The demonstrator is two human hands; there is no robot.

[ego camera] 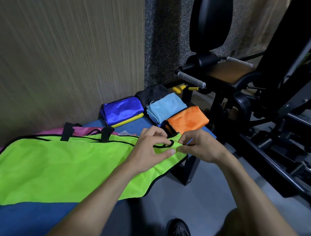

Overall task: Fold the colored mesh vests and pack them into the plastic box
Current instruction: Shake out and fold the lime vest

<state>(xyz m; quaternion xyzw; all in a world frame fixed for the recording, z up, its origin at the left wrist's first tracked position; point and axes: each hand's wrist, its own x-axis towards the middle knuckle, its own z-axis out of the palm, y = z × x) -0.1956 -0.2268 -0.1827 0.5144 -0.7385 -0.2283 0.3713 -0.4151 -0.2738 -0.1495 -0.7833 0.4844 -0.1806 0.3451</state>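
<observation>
A lime-green vest with black trim lies spread flat across a blue-padded bench. My left hand and my right hand meet at its right end, and both pinch the fabric by a black trim loop there. A pink vest lies under the green one, with only its far edge showing. Folded vests are stacked at the far end of the bench: a royal blue one on a yellow one, a light blue one, an orange one and a dark one. No plastic box is in view.
A wood-grain wall runs along the far side of the bench. A black gym machine with a padded seat and grey handles stands to the right. Grey floor lies below my arms, with a dark shoe at the bottom edge.
</observation>
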